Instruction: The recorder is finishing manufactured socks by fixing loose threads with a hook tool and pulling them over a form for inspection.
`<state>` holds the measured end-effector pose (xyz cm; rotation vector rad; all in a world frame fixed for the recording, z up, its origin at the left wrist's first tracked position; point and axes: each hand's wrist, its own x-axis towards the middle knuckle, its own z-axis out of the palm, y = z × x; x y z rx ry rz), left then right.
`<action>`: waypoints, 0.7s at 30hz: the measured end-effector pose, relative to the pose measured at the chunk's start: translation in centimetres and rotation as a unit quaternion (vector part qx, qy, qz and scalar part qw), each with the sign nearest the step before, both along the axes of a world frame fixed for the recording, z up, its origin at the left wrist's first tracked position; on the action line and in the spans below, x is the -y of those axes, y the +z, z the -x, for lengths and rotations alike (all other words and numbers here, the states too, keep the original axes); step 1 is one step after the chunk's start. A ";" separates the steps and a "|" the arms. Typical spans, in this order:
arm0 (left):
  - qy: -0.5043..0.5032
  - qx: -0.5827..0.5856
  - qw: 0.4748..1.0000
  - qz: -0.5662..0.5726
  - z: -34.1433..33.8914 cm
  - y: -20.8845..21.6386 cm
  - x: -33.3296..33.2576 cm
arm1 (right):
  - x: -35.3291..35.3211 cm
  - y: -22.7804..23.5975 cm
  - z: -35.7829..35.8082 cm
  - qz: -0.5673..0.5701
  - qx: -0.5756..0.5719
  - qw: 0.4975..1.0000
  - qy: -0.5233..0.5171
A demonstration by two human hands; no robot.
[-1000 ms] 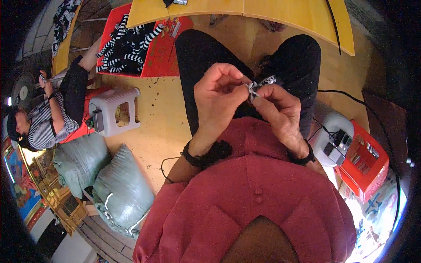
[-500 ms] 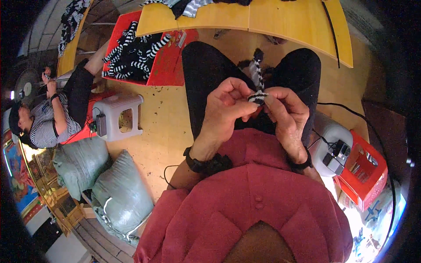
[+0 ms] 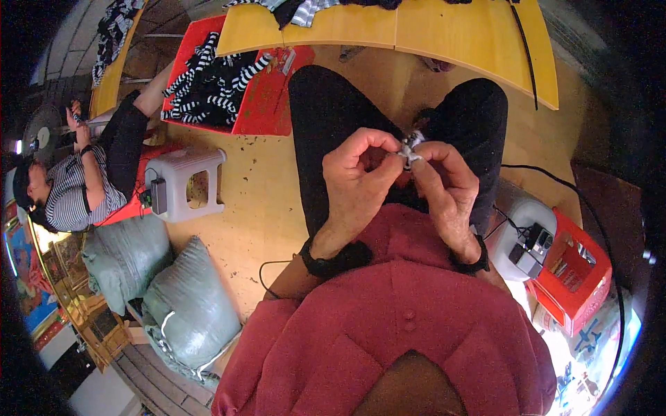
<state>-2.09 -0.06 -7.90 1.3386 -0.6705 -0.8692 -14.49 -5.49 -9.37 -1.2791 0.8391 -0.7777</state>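
A black-and-white striped knit piece, seemingly a sock [image 3: 411, 148], is gathered small between my two hands above my lap. My left hand [image 3: 359, 170] pinches its left side between thumb and forefinger. On the opposite side, the thumb and fingers of my right hand [image 3: 447, 186] grip its edge. Both hands hold it close together, fingertips nearly meeting, and the fingers hide part of the fabric. To the far left, a red box [image 3: 265, 111] holds a heap of similar striped black-and-white socks [image 3: 215, 90].
Ahead is a yellow table [image 3: 333, 31] with striped and dark fabric along its far side. Grey stools [image 3: 182, 182] stand left and right, a red crate [image 3: 572, 270] at right. Stuffed sacks [image 3: 191, 305] lie lower left. Another person [image 3: 83, 187] sits at left, and a black cable [image 3: 590, 197] curves at right.
The sock's long end, which stretched away from my hands, is now bunched at my fingertips. My right hand has shifted slightly left, and my left hand has turned a little.
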 end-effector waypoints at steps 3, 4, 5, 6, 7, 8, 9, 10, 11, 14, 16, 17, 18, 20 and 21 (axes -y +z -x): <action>-0.003 0.040 0.999 -0.032 -0.1 -0.4 -0.1 | 0.0 0.7 -0.3 -0.009 0.030 0.999 0.029; -0.004 0.040 0.999 -0.031 -0.1 -0.4 -0.2 | 0.1 0.7 -0.4 -0.009 0.049 0.998 0.035; -0.012 0.052 0.998 -0.023 0.0 -0.4 -0.2 | 0.1 0.7 -0.4 -0.008 0.068 0.997 0.042; -0.019 0.064 0.998 -0.015 0.0 -0.4 -0.3 | 0.3 0.7 -0.3 -0.007 0.069 0.997 0.042; -0.019 0.064 0.998 -0.014 0.1 -0.4 -0.3 | 0.5 0.6 0.0 -0.036 0.065 0.996 0.038; -0.016 0.030 0.999 -0.009 0.2 -0.5 -0.3 | 0.7 0.5 0.3 -0.065 0.062 0.995 0.034; -0.014 -0.004 1.000 -0.006 0.3 -0.5 -0.4 | 0.7 0.5 0.4 -0.094 0.059 0.993 0.030; -0.014 -0.003 1.000 -0.006 0.4 -0.7 -0.3 | 0.6 0.6 0.4 -0.080 0.036 0.996 0.017; -0.001 0.029 1.000 0.001 0.4 -0.9 -0.1 | 0.6 0.3 0.1 -0.080 0.037 0.996 0.017; 0.010 -0.050 0.999 -0.009 0.3 -0.7 -0.1 | 0.4 -0.8 0.2 0.003 0.001 1.000 -0.026; 0.017 -0.204 0.978 -0.029 -0.2 -0.7 0.1 | 0.5 -0.8 0.3 -0.001 -0.052 0.999 -0.006; 0.016 -0.205 0.978 -0.030 -0.4 -0.6 0.3 | 0.6 -0.8 0.2 -0.002 -0.053 0.999 -0.007; 0.003 -0.271 0.962 -0.028 -0.7 -0.3 0.3 | 0.6 -0.8 0.0 -0.002 -0.049 0.999 -0.020; -0.011 -0.336 0.941 -0.028 -1.1 -0.2 0.3 | 0.4 -0.5 0.0 -0.004 -0.045 0.998 -0.033; -0.041 -0.359 0.932 -0.015 -1.3 -0.5 0.3 | 0.5 -0.4 0.0 -0.011 -0.040 0.999 -0.034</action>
